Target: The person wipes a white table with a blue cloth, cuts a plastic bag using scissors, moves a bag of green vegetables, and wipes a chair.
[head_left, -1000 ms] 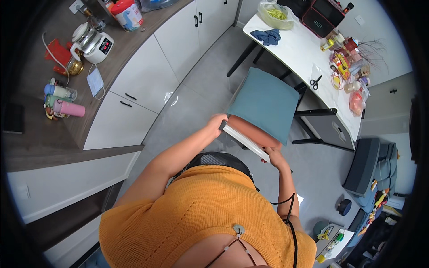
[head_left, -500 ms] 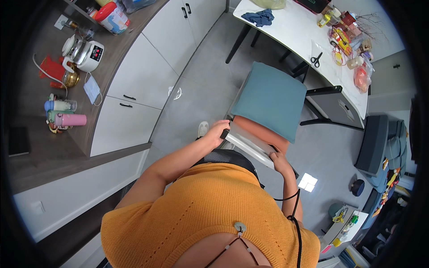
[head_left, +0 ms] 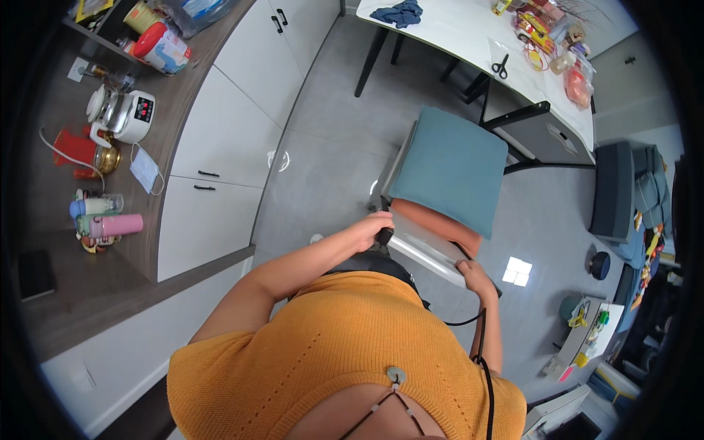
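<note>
Both my hands grip the pale grey-white backrest (head_left: 425, 258) of a chair, close in front of my body. My left hand (head_left: 374, 232) is closed round its black left corner post. Toward the other end, my right hand (head_left: 475, 277) curls over the top edge. A teal cushion (head_left: 455, 172) lies on the chair's seat, beyond the backrest. Between cushion and backrest shows a salmon-orange padded part (head_left: 436, 222). The chair's legs are mostly hidden.
Ahead stands a white table (head_left: 455, 37) with scissors (head_left: 500, 67) and clutter; another chair (head_left: 543, 136) is at its side. White cabinets (head_left: 220, 132) under a wooden counter line the left. A dark sofa (head_left: 614, 187) and a small white cart (head_left: 594, 334) are at right.
The room has rotated counterclockwise in view: the table shifts up and left, the sofa and cart upward. The held chair shifts slightly right. Both hands keep their grip on the backrest.
</note>
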Action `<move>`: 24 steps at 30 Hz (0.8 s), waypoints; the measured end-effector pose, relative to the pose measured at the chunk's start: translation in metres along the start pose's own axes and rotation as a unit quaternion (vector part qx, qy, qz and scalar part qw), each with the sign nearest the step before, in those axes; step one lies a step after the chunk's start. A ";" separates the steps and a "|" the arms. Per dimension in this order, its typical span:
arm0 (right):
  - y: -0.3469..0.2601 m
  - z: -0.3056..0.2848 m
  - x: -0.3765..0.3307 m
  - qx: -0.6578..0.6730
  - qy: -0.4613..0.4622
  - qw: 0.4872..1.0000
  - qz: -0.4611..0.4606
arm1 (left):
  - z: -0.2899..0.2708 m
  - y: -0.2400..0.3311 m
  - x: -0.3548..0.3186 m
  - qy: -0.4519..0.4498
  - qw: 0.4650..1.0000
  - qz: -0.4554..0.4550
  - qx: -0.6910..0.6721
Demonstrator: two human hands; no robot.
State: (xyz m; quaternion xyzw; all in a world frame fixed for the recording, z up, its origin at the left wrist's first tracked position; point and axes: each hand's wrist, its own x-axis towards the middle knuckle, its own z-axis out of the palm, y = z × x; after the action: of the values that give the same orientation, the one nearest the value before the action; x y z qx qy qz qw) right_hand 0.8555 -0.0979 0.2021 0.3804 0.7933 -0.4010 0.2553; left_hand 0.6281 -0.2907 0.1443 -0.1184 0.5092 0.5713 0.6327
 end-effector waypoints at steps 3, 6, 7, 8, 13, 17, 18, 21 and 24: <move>0.009 0.002 0.000 -0.002 0.007 1.000 0.000 | -0.007 0.009 -0.013 -0.027 0.995 -0.003 0.100; -0.019 -0.003 -0.008 0.001 0.048 0.998 0.034 | -0.031 0.021 -0.037 -0.062 0.994 0.055 0.075; -0.029 -0.007 -0.005 -0.019 0.092 0.995 0.044 | -0.042 0.025 -0.047 -0.064 0.994 0.073 0.051; -0.041 -0.008 -0.001 -0.040 0.134 0.989 0.050 | -0.064 0.024 -0.050 -0.063 0.992 0.100 0.052; -0.150 0.011 0.022 0.027 0.263 0.949 -0.169 | -0.152 0.042 -0.107 0.085 0.987 0.132 -0.022; -0.237 0.046 0.028 -0.056 0.251 0.937 -0.235 | -0.197 0.066 -0.133 0.078 0.971 0.195 -0.118; -0.251 0.052 0.031 -0.100 0.240 0.934 -0.243 | -0.204 0.072 -0.133 0.081 0.968 0.201 -0.126; -0.283 0.066 0.050 -0.163 0.217 0.920 -0.282 | -0.220 0.091 -0.121 0.081 0.964 0.205 -0.146; -0.306 0.067 0.072 -0.172 0.185 0.930 -0.267 | -0.227 0.117 -0.102 0.082 0.966 0.210 -0.125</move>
State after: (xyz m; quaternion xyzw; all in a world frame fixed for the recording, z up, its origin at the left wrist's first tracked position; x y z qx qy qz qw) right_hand 0.5735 -0.2434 0.2495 0.1721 0.9555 -0.2344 0.0491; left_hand 0.4314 -0.4808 0.1711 -0.1337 0.4973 0.7390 0.4344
